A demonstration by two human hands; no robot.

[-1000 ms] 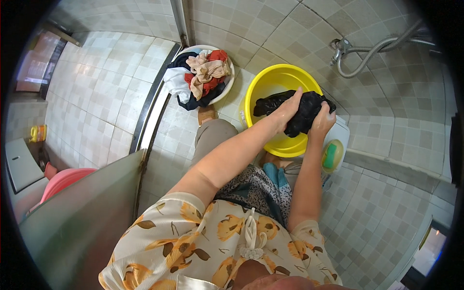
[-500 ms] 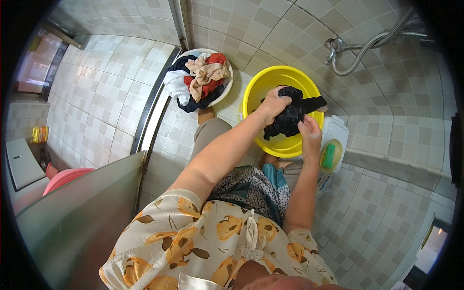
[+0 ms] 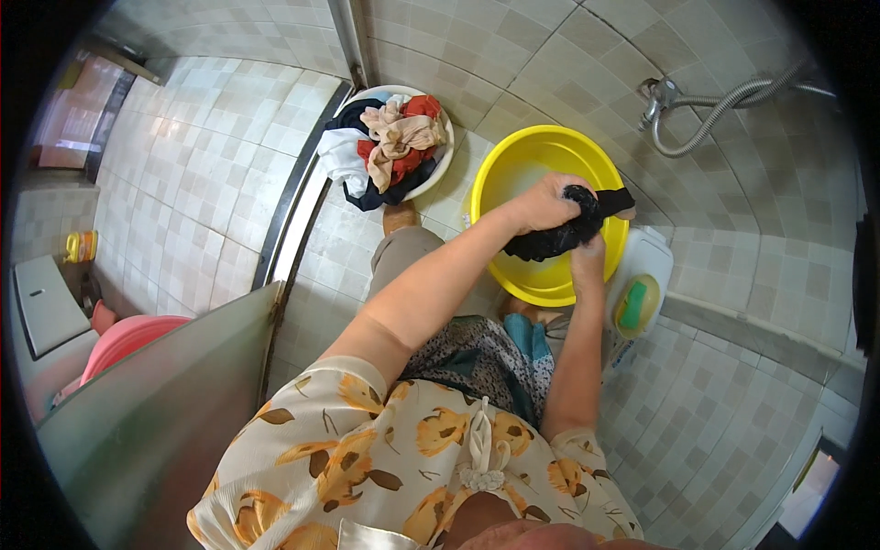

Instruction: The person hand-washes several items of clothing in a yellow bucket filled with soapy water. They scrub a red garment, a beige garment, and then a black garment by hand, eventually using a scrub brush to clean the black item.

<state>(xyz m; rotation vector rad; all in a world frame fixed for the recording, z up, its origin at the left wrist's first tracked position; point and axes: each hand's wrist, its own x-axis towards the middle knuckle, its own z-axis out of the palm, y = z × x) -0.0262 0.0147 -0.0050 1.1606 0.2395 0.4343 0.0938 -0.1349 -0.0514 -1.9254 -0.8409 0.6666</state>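
Observation:
Over a yellow basin (image 3: 488, 183), both my hands grip a bunched black garment (image 3: 552, 242) that looks wet; its exact kind is hidden by the folds. My left hand (image 3: 550, 203) is closed over its upper left side, fingers curled into the cloth. Below and to the right, my right hand (image 3: 588, 262) holds it from underneath, its fingertips partly covered by the cloth. A flat black strip (image 3: 615, 201) extends to the right from the bunch, over the basin's right rim. Whitish water shows at the bottom of the basin.
A white tub (image 3: 444, 160) heaped with clothes (image 3: 396, 137) stands left of the basin. Right of it, a green soap bar (image 3: 632, 304) lies in a dish on a white container (image 3: 654, 257). A tap with a metal hose (image 3: 658, 99) juts from the wall. A glass panel (image 3: 165, 403) stands left.
My hands have drawn closer together, and the black garment is gathered into a tighter bunch. The whole view has shifted slightly, so the surroundings sit a little further right.

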